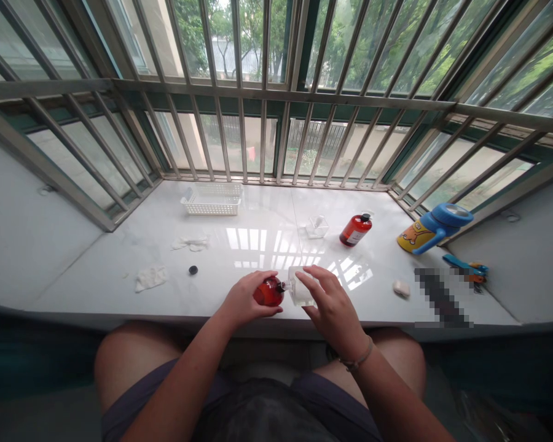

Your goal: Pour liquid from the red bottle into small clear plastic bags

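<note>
My left hand (250, 299) is wrapped round a red bottle (270, 292), tipped so that its dark neck points right. Fingers of my right hand (326, 298) grip a clear, square-sided bottle (299, 287), whose neck meets the red bottle's mouth. Both are held just above the front edge of the white counter (239, 245). To the left lies a small black cap (193, 270). Whether liquid passes between the bottles I cannot tell.
A white basket (212, 207) stands at the back left, with crumpled tissues (150, 279) in front. Rightward are a clear glass piece (317, 227), another red bottle (356, 230), a blue-yellow flask (433, 228) and a small pale lump (400, 289). Window bars (276, 95) close the back.
</note>
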Motion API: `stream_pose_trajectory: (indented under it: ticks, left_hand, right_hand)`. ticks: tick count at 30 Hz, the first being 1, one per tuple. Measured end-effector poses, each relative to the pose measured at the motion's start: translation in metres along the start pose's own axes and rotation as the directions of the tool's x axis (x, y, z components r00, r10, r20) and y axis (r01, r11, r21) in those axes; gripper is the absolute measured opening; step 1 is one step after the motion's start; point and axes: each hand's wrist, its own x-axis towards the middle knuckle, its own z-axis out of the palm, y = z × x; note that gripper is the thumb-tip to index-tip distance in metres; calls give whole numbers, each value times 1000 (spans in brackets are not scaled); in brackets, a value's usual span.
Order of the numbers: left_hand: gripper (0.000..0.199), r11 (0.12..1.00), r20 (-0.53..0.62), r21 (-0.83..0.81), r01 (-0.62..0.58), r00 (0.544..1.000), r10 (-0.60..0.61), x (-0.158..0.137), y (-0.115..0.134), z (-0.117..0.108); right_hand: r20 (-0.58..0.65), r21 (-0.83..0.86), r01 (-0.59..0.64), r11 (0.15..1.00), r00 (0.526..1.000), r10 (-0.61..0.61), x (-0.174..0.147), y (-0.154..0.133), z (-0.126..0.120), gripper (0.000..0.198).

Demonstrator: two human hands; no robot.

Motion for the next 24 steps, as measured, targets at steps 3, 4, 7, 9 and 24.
stream_pose_trajectory:
  ticks: [3, 4, 7, 9, 24]
  left_hand:
    - [82, 1000, -1, 2, -3, 1000, 3, 0, 0, 0]
    - [82, 1000, -1, 3, -4, 1000, 4, 0, 0, 0]
    - [82, 1000, -4, 5, -10, 1000, 10, 0, -1, 0]
    - [82, 1000, -3, 2, -12, 1000, 12, 0, -1, 0]
    - [81, 1000, -3, -9, -2, 1000, 2, 0, -3, -1]
  right_hand:
    - [0, -5, 6, 1000, 1000, -6, 1, -1, -1, 83]
    - [1, -7, 6, 1000, 1000, -6, 1, -1, -1, 83]
    - [0, -11, 2, 1000, 1000, -2, 1, -2, -1, 85]
    - [1, -13, 2, 1000, 1000, -2, 1, -2, -2, 86]
    - [9, -16, 11, 1000, 1000, -11, 2, -2, -2, 83]
